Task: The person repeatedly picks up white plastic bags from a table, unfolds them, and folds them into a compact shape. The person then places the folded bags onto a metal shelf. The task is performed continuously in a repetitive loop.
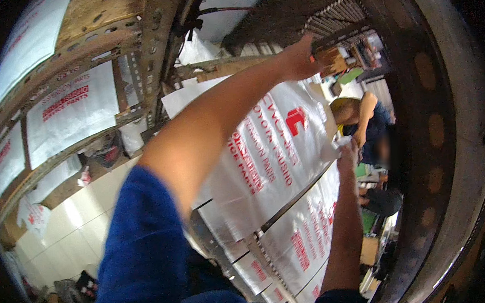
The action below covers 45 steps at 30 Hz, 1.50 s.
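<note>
Glossy white bag (270, 166) — both hands gripping.

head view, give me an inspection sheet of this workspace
surface: white tiled floor far below, seen past slotted metal racking.
job's things: large white plastic-wrapped flat package with red print, held against more such packages shelved under it.
clutter: small dark items on the floor at lower left, too blurred to tell.
grippers: left hand grips the package's top corner; right hand holds its side edge.
cables: dark cable along the ceiling.
surroundings: white packages on the left rack; another person stands beyond.
</note>
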### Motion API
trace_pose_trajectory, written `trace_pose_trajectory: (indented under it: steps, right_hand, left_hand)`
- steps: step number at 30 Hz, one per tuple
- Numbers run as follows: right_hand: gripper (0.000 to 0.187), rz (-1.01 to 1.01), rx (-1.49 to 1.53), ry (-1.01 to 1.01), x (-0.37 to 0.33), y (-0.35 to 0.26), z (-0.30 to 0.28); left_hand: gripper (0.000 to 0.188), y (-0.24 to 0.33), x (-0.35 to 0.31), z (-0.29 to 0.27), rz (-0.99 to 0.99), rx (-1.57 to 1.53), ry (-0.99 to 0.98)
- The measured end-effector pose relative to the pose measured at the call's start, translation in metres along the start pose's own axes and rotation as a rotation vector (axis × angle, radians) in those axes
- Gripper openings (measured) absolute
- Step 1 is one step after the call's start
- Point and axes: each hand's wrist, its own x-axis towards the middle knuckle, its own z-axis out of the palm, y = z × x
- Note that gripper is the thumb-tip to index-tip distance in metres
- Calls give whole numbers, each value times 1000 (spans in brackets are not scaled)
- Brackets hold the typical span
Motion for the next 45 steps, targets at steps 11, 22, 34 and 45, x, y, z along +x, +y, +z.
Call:
trace_pose_trajectory:
  steps: [11,22,34,45]
  right_hand:
    - [54,-15,-31,206,41,-10,16]
    - [40,31,-356,437,60,-1,-4]
    - [55,-289,-1012,253,-24,-44,66]
    - [48,-311,-599,13,-187,-70,114]
  left_hand:
    - [32,14,-237,-96,46,1100,-15]
    - [41,-21,-238,-82,118,1163,161]
    - [38,-23,-220,-88,-85,1341,169]
    - [40,-22,-219,-89,-146,1285,70]
